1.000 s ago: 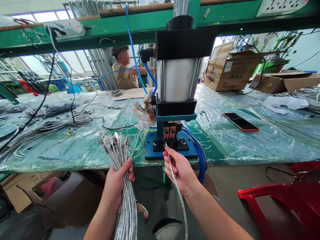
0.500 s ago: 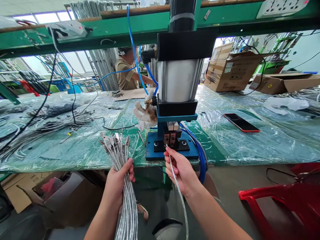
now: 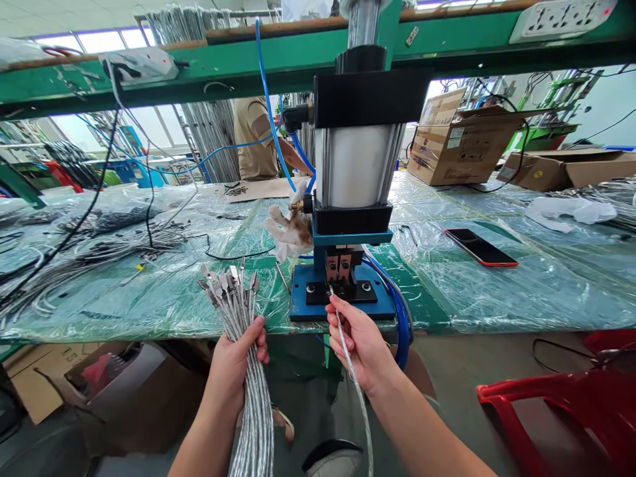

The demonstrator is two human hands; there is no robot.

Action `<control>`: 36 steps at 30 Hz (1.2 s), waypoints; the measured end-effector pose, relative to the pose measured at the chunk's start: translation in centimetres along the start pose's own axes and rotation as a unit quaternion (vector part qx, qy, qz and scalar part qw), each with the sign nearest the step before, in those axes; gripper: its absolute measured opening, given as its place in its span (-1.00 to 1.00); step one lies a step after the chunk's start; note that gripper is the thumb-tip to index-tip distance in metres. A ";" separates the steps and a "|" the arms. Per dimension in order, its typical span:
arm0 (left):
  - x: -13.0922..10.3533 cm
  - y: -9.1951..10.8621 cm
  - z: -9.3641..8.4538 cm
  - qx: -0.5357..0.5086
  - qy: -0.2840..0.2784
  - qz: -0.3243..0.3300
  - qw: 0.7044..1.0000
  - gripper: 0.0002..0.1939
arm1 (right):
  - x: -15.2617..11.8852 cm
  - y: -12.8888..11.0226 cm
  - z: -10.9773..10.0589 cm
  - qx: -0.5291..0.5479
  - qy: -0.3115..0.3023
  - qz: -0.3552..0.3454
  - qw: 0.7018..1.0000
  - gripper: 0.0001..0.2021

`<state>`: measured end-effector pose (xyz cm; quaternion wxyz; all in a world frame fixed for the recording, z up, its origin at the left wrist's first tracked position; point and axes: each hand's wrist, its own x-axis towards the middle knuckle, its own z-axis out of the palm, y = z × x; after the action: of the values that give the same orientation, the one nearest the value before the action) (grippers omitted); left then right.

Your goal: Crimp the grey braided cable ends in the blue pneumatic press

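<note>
Your right hand (image 3: 358, 344) pinches a thin silver braided cable (image 3: 354, 381), its tip pointing forward at the upright black-and-blue metal press (image 3: 354, 165).

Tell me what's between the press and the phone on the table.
In the head view, a small bent metal tool lies on the plastic-covered table between the press and the phone; blue hoses curve down beside the press's base.

Press (image 3: 354, 165) ctr frame, on bench (image 3: 546, 298). Person's L hand (image 3: 241, 351) w/ cable bundle (image 3: 256, 411) lower ctr-left; R hand (image 3: 362, 346) w/ single cable (image 3: 356, 381) before press. Phone (image 3: 481, 247) on bench mid-R; carton (image 3: 460, 149) behind it, upper R; chair (image 3: 596, 397) lower R.
</note>
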<state>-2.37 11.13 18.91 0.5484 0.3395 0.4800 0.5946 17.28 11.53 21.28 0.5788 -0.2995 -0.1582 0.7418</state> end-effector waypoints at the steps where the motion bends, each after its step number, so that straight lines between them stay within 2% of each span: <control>1: 0.0 0.0 0.0 0.001 -0.001 0.001 1.000 -0.70 | 0.0 0.0 0.0 0.000 0.000 0.000 1.000 -0.74; 36: 0.1 -0.2 -0.3 0.001 -0.004 -0.001 1.000 -0.70 | 0.3 0.1 -0.4 -0.014 0.011 0.001 1.000 -0.76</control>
<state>-2.61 11.11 18.58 0.5508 0.3415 0.4788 0.5922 17.40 11.76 20.87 0.5754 -0.3158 -0.1617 0.7369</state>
